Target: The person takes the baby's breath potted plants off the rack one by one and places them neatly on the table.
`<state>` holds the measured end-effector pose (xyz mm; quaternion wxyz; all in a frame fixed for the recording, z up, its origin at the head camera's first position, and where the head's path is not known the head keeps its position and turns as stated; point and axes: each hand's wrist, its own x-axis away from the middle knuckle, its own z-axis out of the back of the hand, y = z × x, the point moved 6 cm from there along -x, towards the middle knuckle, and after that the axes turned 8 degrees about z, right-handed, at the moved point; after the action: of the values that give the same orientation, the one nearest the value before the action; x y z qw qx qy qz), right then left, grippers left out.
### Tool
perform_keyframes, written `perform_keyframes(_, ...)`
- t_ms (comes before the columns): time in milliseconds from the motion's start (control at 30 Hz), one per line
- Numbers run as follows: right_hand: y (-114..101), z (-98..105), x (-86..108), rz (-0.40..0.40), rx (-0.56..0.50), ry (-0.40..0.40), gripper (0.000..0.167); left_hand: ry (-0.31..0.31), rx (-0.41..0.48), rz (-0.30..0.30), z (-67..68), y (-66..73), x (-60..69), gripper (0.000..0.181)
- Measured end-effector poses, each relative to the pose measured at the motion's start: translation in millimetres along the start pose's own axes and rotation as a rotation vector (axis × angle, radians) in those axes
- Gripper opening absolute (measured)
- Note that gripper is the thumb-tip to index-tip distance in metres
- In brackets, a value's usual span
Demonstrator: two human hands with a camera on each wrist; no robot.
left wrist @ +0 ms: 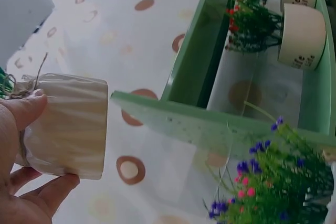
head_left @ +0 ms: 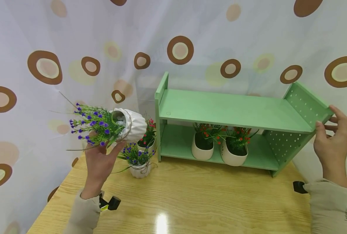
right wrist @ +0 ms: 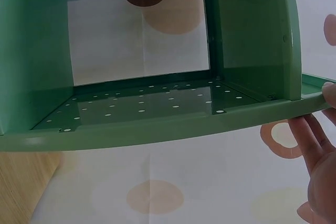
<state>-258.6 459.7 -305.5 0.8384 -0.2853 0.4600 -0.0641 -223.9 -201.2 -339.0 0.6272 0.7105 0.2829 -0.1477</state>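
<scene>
My left hand (head_left: pixel 100 162) grips a white ribbed flowerpot (head_left: pixel 136 125) with purple artificial flowers (head_left: pixel 92 125), tipped on its side above the table with the flowers toward the left. In the left wrist view, thumb and fingers (left wrist: pixel 55 192) wrap the pot (left wrist: pixel 68 124), and twine circles it near the rim. My right hand (head_left: pixel 334 139) pinches the upper edge of the green shelf's (head_left: pixel 237 109) right side panel, thumb inside and fingers outside. The right wrist view shows that hand (right wrist: pixel 320 156) at the panel's edge (right wrist: pixel 252 114).
Two cream pots (head_left: pixel 202 150) with red flowers stand on the shelf's lower board. Left of the shelf, a white pot (head_left: pixel 140 170) with purple flowers stands before another pot with pinkish-red flowers (head_left: pixel 150 130). The wooden table (head_left: pixel 191 198) meets a dotted curtain (head_left: pixel 205 29) behind.
</scene>
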Motion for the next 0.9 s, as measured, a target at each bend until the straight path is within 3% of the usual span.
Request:
perform_keyframes(167,0.6,0.7,0.8,-0.029,0.017,-0.01,0.055,0.063,-0.003,0.014,23.1,-3.6,4.4,0.072)
perform_keyframes(400,0.2,-1.1,-0.6,-0.029,-0.008,-0.015,0.055,0.15,-0.145,-0.028,58.4,-2.9,8.6,0.074)
perform_keyframes(567,0.8,-1.2,-0.5,-0.018,0.001,-0.01,0.055,0.214,-0.15,-0.006,82.1,-5.9,13.3,0.077)
perform_keyframes(767,2.1,-1.1,-1.6,-0.013,0.019,-0.006,0.055,0.268,-0.262,0.057,95.8,-14.9,19.3,0.076)
perform_keyframes(900,2.0,-1.9,-1.3,-0.007,0.014,-0.008,0.055,0.269,-0.254,0.085,100.2,-23.6,22.9,0.073)
